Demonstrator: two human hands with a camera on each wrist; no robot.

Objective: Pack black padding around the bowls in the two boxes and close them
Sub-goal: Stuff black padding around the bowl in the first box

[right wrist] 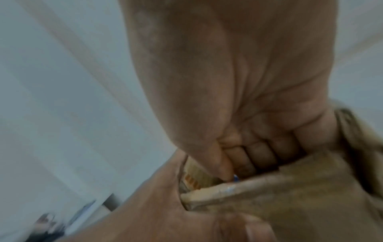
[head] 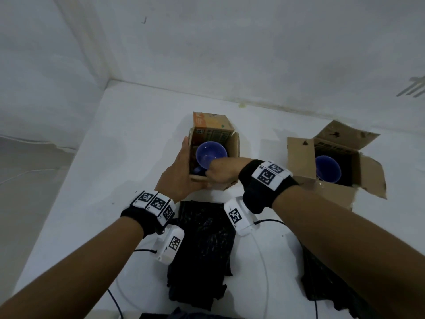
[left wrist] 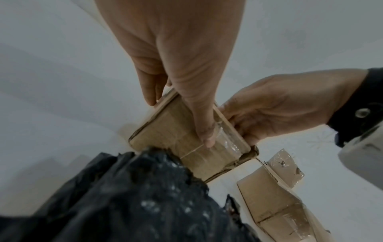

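Note:
The left cardboard box (head: pixel 232 143) stands open with a blue bowl (head: pixel 210 153) inside. My left hand (head: pixel 182 164) braces its near left corner: straight fingers lie along the left wall, and the thumb (left wrist: pixel 204 131) presses the taped near face (left wrist: pixel 161 134). My right hand (head: pixel 217 174) reaches across, and its curled fingers (right wrist: pixel 254 155) hook over the box's near rim from inside. The right box (head: pixel 301 155) has its flaps spread and holds a second blue bowl (head: pixel 326 166). One piece of black padding (head: pixel 204 238) lies flat just in front of the left box.
Another black padding piece (head: pixel 326 286) lies under my right forearm, in front of the right box. White and dark cables (head: pixel 264 261) run over the white table. Walls meet in a corner at the back left (head: pixel 108 77), close behind the boxes.

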